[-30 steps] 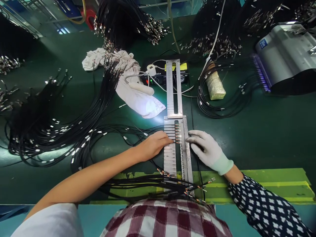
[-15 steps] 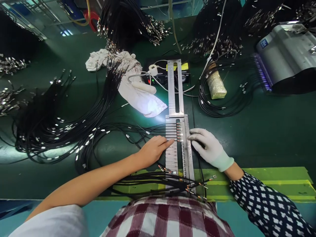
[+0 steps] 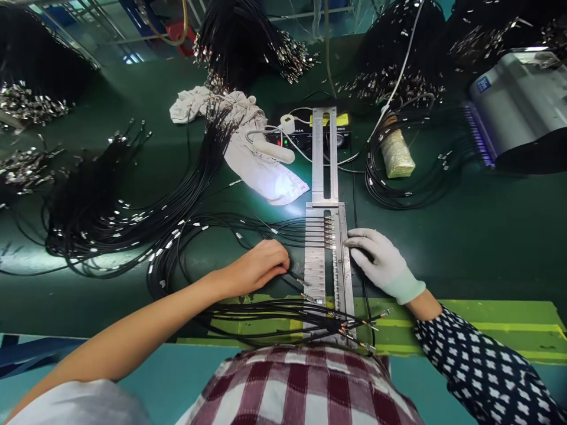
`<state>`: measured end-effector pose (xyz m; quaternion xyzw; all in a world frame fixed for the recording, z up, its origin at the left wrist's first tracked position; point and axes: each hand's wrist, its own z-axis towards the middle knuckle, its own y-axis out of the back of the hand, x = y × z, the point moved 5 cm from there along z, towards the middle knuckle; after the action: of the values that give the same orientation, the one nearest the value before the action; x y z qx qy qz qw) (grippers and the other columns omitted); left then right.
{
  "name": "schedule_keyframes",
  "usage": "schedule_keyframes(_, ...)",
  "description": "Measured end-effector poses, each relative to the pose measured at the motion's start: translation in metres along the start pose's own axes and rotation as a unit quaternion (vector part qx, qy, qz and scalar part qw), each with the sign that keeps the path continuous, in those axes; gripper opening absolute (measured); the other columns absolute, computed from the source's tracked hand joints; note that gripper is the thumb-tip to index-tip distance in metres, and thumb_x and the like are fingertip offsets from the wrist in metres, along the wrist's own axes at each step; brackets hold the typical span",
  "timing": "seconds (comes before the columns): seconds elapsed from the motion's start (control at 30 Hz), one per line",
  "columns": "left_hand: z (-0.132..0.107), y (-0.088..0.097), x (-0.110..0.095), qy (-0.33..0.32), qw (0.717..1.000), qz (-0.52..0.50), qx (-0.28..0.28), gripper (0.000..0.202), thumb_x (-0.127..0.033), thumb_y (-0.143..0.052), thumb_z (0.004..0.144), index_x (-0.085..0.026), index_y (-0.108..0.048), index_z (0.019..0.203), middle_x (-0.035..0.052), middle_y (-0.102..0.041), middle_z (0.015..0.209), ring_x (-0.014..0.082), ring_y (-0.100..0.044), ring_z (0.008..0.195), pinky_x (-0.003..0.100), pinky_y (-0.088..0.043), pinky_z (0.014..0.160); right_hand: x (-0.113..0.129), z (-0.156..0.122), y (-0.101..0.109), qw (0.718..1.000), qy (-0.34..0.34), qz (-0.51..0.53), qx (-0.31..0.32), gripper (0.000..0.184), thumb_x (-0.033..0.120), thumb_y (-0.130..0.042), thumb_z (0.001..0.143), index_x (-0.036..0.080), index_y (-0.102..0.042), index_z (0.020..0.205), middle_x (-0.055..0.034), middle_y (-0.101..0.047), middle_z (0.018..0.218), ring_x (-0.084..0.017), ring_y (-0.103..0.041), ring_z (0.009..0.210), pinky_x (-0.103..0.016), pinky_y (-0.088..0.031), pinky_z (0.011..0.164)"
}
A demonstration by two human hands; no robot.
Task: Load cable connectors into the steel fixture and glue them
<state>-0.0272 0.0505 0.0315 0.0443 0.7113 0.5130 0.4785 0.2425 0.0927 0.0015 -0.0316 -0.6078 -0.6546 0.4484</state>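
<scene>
My left hand (image 3: 259,267), bare, is closed with its fingertips on a black cable (image 3: 293,275), just left of a slotted metal jig (image 3: 315,274). The cable's end points toward the jig. Several black cables (image 3: 295,230) lie side by side across the jig's upper slots, their metal tips (image 3: 329,227) lined up at the rail. My right hand (image 3: 378,262), in a white glove, has thumb and fingertips on the rail's right edge. Whatever lies beneath those fingertips is hidden. Loose cables with stripped ends (image 3: 274,308) cross the jig's lower end.
Cable bundles (image 3: 106,221) spread over the left of the green table, and more (image 3: 257,41) pile at the back. A white cloth (image 3: 266,159), a black control box (image 3: 343,139), a wrapped block (image 3: 397,150) and a grey machine with a violet glow (image 3: 518,109) stand beyond.
My left hand has moved left and down off the jig's slots and now pinches a cable near the loose ends. My right hand stays at the rail. The view has shifted slightly.
</scene>
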Motion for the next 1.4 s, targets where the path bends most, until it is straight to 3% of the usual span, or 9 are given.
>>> schedule_keyframes(0.17,0.016,-0.01,-0.003,-0.074,0.986,0.129,-0.079,0.023,-0.019,-0.036,0.104,-0.016,-0.058,0.11,0.0076,-0.062,0.097,0.0174,-0.052,0.089,0.029,-0.044,0.083,0.001,0.0,0.001,1.0,-0.005,0.001,0.004,0.02,0.027,-0.05,0.097,0.025,-0.068,0.106,-0.0089,-0.067,0.12,-0.026,-0.063,0.113,-0.048,-0.053,0.097)
schedule_keyframes(0.27,0.028,-0.02,-0.001,-0.081,0.968,0.202,-0.121,0.027,-0.019,-0.034,0.104,-0.016,-0.059,0.112,0.008,-0.062,0.095,0.0185,-0.052,0.088,0.031,-0.044,0.08,0.0,-0.001,0.001,1.0,-0.006,0.003,0.004,0.019,0.027,-0.05,0.098,0.025,-0.067,0.106,-0.0088,-0.067,0.121,-0.026,-0.063,0.114,-0.048,-0.052,0.097)
schedule_keyframes(0.53,0.048,-0.029,-0.006,-0.132,0.948,0.264,-0.118,0.026,-0.018,-0.035,0.104,-0.015,-0.061,0.109,0.0074,-0.059,0.091,0.0187,-0.048,0.083,0.032,-0.041,0.075,-0.001,0.0,0.0,1.0,-0.017,0.011,0.005,0.018,0.025,-0.051,0.097,0.024,-0.067,0.105,-0.0083,-0.068,0.119,-0.026,-0.063,0.113,-0.048,-0.052,0.095)
schedule_keyframes(0.83,0.052,-0.028,-0.006,-0.152,0.948,0.258,-0.105,0.029,-0.018,-0.033,0.104,-0.014,-0.06,0.111,0.0083,-0.06,0.095,0.0187,-0.05,0.084,0.033,-0.041,0.077,-0.001,0.003,0.001,0.999,-0.026,0.021,0.013,0.019,0.026,-0.051,0.096,0.025,-0.068,0.105,-0.0075,-0.068,0.117,-0.026,-0.063,0.112,-0.046,-0.052,0.095)
schedule_keyframes(1.07,0.038,-0.035,-0.005,-0.099,0.966,0.195,-0.138,0.032,-0.015,-0.035,0.102,-0.014,-0.053,0.129,0.0096,-0.055,0.098,0.0196,-0.047,0.089,0.033,-0.046,0.082,-0.002,0.003,0.0,0.999,-0.027,0.029,0.016,0.019,0.025,-0.051,0.097,0.025,-0.068,0.105,-0.0072,-0.068,0.116,-0.025,-0.063,0.111,-0.045,-0.051,0.095)
schedule_keyframes(1.27,0.034,-0.037,-0.003,-0.101,0.968,0.177,-0.145,0.039,-0.011,-0.035,0.1,-0.016,-0.048,0.136,0.0101,-0.055,0.1,0.0198,-0.049,0.091,0.033,-0.049,0.083,-0.004,0.002,-0.002,0.999,-0.017,0.024,0.013,0.018,0.025,-0.051,0.097,0.023,-0.067,0.105,-0.0082,-0.067,0.117,-0.026,-0.063,0.111,-0.045,-0.05,0.095)
schedule_keyframes(1.4,0.02,-0.024,-0.008,-0.09,0.987,0.097,-0.09,0.041,-0.012,-0.033,0.101,-0.018,-0.046,0.139,0.0122,-0.059,0.111,0.0199,-0.055,0.102,0.034,-0.049,0.091,-0.002,0.001,-0.002,1.0,-0.011,0.016,0.011,0.019,0.025,-0.05,0.098,0.023,-0.067,0.107,-0.0093,-0.067,0.119,-0.026,-0.062,0.113,-0.046,-0.05,0.097)
